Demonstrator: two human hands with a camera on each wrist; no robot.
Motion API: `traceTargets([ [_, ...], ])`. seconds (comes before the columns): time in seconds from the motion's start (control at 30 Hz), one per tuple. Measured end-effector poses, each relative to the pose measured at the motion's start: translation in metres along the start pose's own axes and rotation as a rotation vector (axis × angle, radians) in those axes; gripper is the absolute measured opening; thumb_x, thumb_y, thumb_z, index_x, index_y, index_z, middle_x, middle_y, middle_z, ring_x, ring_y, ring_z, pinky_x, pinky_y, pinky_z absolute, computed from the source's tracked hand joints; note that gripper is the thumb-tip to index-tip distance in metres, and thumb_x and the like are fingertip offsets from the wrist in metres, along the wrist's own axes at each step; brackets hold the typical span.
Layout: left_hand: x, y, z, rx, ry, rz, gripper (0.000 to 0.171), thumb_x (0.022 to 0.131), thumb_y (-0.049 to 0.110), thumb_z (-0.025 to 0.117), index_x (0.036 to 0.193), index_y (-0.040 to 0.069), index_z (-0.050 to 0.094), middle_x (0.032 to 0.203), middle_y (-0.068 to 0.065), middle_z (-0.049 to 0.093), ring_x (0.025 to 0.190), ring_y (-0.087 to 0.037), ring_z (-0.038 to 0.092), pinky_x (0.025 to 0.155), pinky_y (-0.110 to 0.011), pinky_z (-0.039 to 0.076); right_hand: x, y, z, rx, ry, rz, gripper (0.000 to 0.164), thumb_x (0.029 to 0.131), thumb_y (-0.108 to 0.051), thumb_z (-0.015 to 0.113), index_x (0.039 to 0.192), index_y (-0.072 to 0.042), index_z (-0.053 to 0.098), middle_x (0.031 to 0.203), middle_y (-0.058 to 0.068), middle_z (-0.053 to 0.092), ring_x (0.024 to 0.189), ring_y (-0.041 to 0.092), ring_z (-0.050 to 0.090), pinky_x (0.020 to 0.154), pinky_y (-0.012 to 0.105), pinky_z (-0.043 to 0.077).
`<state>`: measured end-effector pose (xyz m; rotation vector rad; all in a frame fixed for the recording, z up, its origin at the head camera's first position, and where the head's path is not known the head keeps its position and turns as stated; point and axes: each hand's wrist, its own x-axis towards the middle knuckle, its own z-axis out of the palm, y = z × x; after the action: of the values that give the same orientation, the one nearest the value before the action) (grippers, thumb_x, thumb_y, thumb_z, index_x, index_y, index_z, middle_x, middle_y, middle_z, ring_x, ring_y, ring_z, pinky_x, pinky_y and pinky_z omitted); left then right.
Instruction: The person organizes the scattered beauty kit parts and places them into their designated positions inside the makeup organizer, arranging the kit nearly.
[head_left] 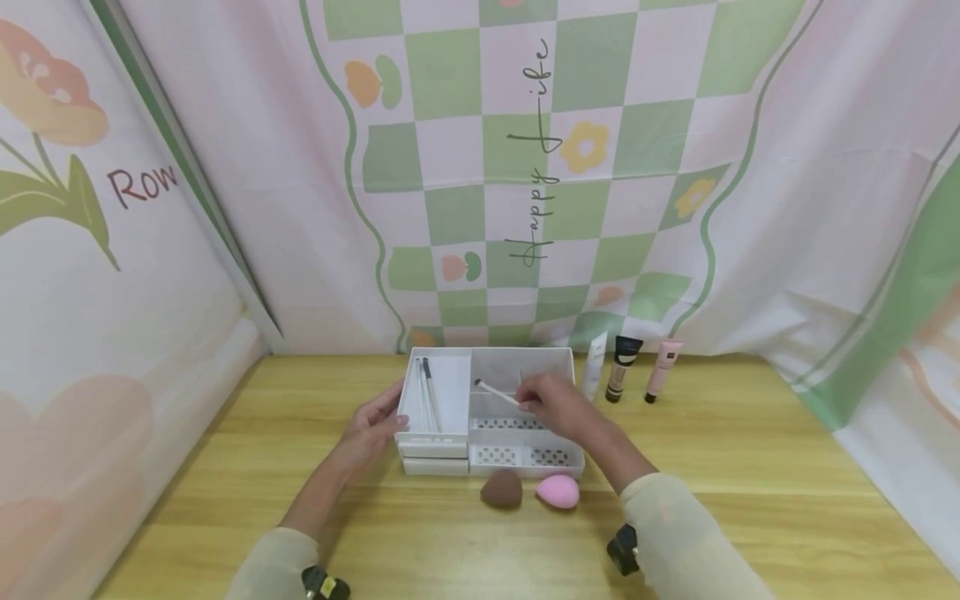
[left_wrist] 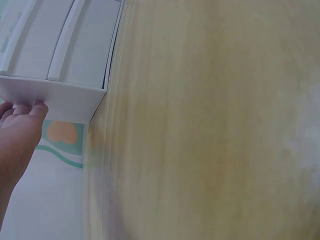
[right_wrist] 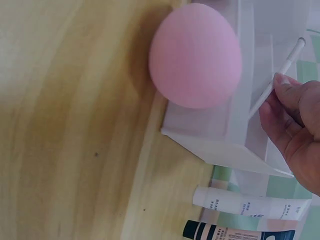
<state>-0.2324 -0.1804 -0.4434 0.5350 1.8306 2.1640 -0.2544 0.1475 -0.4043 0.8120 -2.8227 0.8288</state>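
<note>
A white makeup organizer with drawers on its left side stands on the table. My left hand rests against its left side, fingertips touching the side wall in the left wrist view. Above the right-hand compartments, my right hand pinches a makeup brush between thumb and fingers. This brush has a white handle and a small dark tip pointing left. Slim makeup brushes lie lengthwise in the organizer's left top tray.
In front of the organizer sit a brown makeup sponge and a pink makeup sponge. To its right stand a white tube, a black-capped tube and a pink tube. A patterned curtain hangs behind the table.
</note>
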Motion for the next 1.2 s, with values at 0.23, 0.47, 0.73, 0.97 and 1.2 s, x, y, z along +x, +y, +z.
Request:
traceTargets([
  [0.23,0.0,-0.001,-0.001,0.007,-0.003,-0.001,0.072,0.098,-0.003,0.048,0.16,-0.005,0.01,0.172,-0.02,0.001,0.16,-0.037,0.002,0.112,-0.01,0.036,-0.002,0.004,0.007,-0.065,-0.015,-0.061,0.012,0.084,0.003,0.071,0.091,-0.004,0.078,0.084,0.005,0.077,0.079,0.016,0.069,0.074,0.031,0.062],
  [0.47,-0.001,0.0,-0.001,0.017,-0.01,0.001,0.073,0.098,-0.001,0.048,0.16,-0.004,0.01,0.172,-0.019,0.0,0.16,-0.038,0.002,0.113,-0.01,0.035,-0.003,0.008,0.011,-0.107,-0.052,-0.11,0.015,0.084,0.005,0.068,0.075,-0.006,0.074,0.067,0.003,0.069,0.063,0.006,0.053,0.06,0.02,0.05],
  [0.73,0.0,-0.002,-0.003,0.013,-0.02,0.011,0.072,0.098,-0.002,0.048,0.159,-0.006,0.01,0.171,-0.021,0.001,0.16,-0.039,0.002,0.113,-0.01,0.035,-0.006,0.009,0.015,-0.161,-0.083,-0.125,0.017,0.083,0.006,0.07,0.086,-0.008,0.079,0.084,0.004,0.078,0.081,0.018,0.07,0.077,0.033,0.062],
  [0.97,0.001,0.0,-0.001,0.01,-0.012,0.002,0.072,0.098,-0.002,0.049,0.159,-0.006,0.011,0.172,-0.02,0.002,0.16,-0.038,0.003,0.113,-0.011,0.036,-0.005,0.011,0.013,-0.139,-0.118,-0.117,0.018,0.086,0.005,0.069,0.091,-0.008,0.08,0.091,0.006,0.079,0.09,0.024,0.074,0.083,0.037,0.063],
  [1.2,0.0,0.0,-0.001,0.016,-0.008,0.001,0.072,0.098,-0.002,0.049,0.159,-0.006,0.011,0.172,-0.02,0.002,0.16,-0.038,0.002,0.113,-0.01,0.035,-0.003,0.014,0.013,-0.12,-0.122,-0.162,0.015,0.086,0.003,0.071,0.091,-0.008,0.08,0.089,0.006,0.08,0.087,0.022,0.074,0.081,0.034,0.063],
])
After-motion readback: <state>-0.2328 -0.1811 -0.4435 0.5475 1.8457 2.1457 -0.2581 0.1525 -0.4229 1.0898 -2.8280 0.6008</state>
